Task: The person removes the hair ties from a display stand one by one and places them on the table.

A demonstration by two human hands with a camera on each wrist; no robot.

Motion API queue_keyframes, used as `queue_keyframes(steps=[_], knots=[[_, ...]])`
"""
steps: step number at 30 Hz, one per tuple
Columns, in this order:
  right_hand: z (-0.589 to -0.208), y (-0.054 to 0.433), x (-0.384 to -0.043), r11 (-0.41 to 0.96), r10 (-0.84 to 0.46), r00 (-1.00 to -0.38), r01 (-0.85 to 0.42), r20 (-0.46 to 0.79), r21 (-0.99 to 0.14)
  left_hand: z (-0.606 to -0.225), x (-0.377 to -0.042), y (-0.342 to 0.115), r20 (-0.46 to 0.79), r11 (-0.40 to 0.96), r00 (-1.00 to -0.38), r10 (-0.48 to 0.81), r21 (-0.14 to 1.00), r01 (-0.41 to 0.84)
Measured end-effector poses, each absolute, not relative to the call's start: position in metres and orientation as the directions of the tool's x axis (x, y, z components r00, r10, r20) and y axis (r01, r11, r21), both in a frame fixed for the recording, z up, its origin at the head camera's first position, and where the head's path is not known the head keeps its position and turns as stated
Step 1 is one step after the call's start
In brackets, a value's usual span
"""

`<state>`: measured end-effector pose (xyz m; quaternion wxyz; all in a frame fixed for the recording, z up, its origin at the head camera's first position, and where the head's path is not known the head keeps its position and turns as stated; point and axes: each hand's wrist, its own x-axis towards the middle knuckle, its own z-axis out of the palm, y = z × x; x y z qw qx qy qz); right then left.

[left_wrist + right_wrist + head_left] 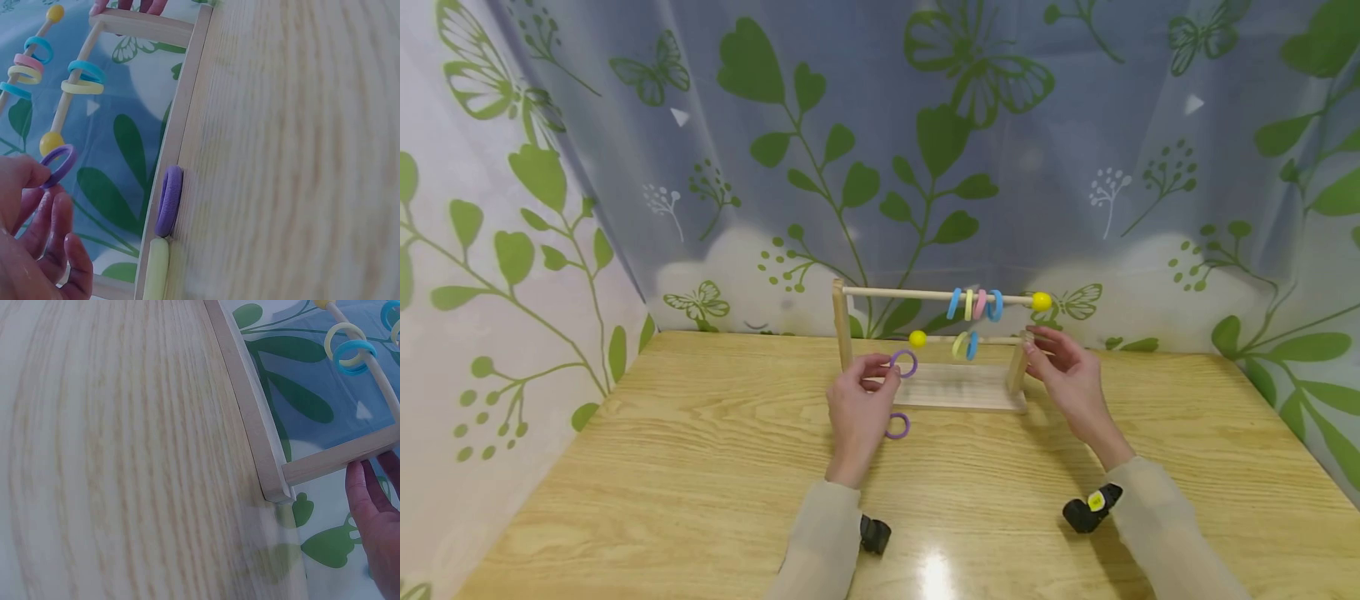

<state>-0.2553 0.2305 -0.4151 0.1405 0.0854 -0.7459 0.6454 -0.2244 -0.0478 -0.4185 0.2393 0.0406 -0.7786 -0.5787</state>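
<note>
My left hand (pixel 863 404) pinches a purple ring (pixel 914 364) between thumb and finger. The ring is just beside the yellow ball (pixel 917 339) at the free end of the lower rod; in the left wrist view it overlaps the ball's edge (pixel 50 144). A yellow ring (pixel 82 87) and a blue ring (pixel 87 70) hang on that rod. My right hand (pixel 1071 379) holds the top of the short post (pixel 1017 367) of the wooden rack, thumb and fingertips at the wood. Several blue, yellow and pink rings (pixel 980 305) hang on the upper rod.
Another purple ring (pixel 898 437) lies on the wooden table (pixel 700 467), with a pale yellow ring (pixel 156 269) near it by the rack's base (pixel 955 398). The upper rod ends in a yellow ball (pixel 1041 302). A patterned curtain (pixel 850 125) hangs behind.
</note>
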Motion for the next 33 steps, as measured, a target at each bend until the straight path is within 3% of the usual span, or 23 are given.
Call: queue_keyframes(steps=[14, 25, 33], knots=[[-0.4157, 0.2305, -0.2552, 0.163, 0.050, -0.951, -0.294, 0.306, -0.942, -0.4218, -0.2186, -0.0507, 0.212, 0.362, -0.962, -0.174, 0.922, 0.138], [-0.4145, 0.2303, -0.2556, 0.164, 0.054, -0.950, -0.296, 0.308, -0.941, -0.4223, -0.2190, -0.0533, 0.194, 0.392, -0.981, -0.032, 0.905, 0.166], [-0.4142, 0.2308, -0.2556, 0.159, 0.056, -0.951, -0.293, 0.305, -0.943, -0.4234, -0.2195, -0.0530, 0.116, 0.342, -0.992, 0.042, 0.932, 0.123]])
